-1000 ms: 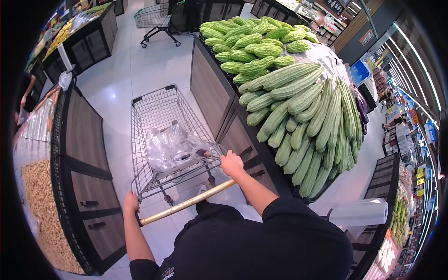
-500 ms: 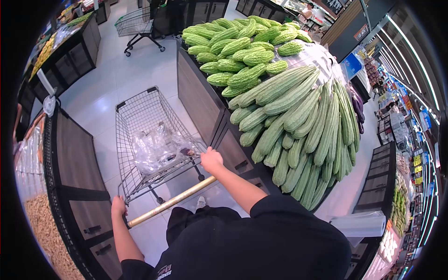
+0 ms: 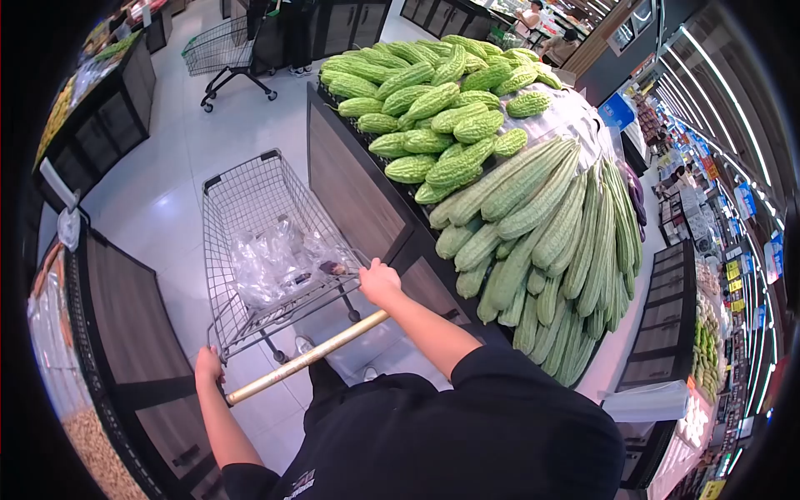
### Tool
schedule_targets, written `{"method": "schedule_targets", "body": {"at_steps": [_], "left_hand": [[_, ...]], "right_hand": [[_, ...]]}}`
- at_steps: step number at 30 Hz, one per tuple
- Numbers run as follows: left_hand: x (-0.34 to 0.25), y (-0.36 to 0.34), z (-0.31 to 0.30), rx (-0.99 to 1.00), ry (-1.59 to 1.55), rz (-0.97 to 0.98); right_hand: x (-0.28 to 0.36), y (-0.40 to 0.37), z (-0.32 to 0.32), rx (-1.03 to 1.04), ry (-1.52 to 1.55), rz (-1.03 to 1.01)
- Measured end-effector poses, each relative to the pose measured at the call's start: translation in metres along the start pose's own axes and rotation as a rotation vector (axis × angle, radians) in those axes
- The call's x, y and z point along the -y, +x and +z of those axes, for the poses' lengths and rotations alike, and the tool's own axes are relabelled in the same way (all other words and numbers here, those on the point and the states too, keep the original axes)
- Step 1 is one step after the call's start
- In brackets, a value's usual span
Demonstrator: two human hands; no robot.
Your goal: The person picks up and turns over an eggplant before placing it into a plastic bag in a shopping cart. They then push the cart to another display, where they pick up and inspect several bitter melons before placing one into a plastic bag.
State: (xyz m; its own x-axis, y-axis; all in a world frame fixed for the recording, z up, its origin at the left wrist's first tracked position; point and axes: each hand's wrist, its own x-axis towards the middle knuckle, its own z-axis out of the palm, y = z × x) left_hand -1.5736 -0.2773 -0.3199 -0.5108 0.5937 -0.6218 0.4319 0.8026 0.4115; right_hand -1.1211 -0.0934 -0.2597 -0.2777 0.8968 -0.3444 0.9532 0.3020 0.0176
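Note:
A wire shopping cart (image 3: 243, 179) stands in front of me with its yellowish handle bar (image 3: 307, 358) close to my body. My left hand (image 3: 208, 365) is closed round the cart's frame at the left end of the bar. Further up on the right, my right hand (image 3: 380, 282) grips the frame at the other end. Inside the basket lie clear plastic bags (image 3: 271, 258), with something dark purple showing at their right side; their other contents are hard to make out.
Right of the cart, a produce stand (image 3: 350, 179) bears bitter melons (image 3: 433, 100) and long ridged gourds (image 3: 542, 225). On the left is another wooden stand (image 3: 133, 308). Ahead stands a second cart (image 3: 221, 50) near a person's dark-clothed legs (image 3: 297, 33). A plastic bag roll (image 3: 646, 402) is at right.
The view has turned slightly, and the second cart now sits further left. One of my feet has come forward under the bar. Both hands keep their hold on the cart.

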Motion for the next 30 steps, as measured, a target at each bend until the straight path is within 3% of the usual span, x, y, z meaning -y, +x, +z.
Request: {"method": "schedule_targets", "body": {"at_steps": [7, 9, 12, 18, 25, 30], "left_hand": [[-0.037, 0.052, -0.016, 0.039, -0.044, 0.046], [-0.046, 0.068, -0.019, 0.046, -0.042, 0.049], [-0.070, 0.076, -0.030, 0.047, -0.009, 0.074], [-0.088, 0.125, -0.048, 0.058, -0.006, 0.097], [-0.104, 0.169, -0.083, 0.069, 0.004, 0.087], [-0.163, 0.150, -0.096, 0.035, 0.048, 0.095]], "right_hand": [[-0.013, 0.026, -0.025, 0.097, 0.175, 0.054], [-0.024, 0.021, -0.033, 0.069, 0.431, 0.119], [-0.030, 0.012, -0.022, 0.002, 0.543, 0.260], [-0.005, 0.037, -0.032, -0.140, 0.574, 0.457], [0.024, 0.085, -0.053, -0.163, 0.626, 0.471], [-0.018, 0.103, -0.096, -0.159, 0.656, 0.438]]}}
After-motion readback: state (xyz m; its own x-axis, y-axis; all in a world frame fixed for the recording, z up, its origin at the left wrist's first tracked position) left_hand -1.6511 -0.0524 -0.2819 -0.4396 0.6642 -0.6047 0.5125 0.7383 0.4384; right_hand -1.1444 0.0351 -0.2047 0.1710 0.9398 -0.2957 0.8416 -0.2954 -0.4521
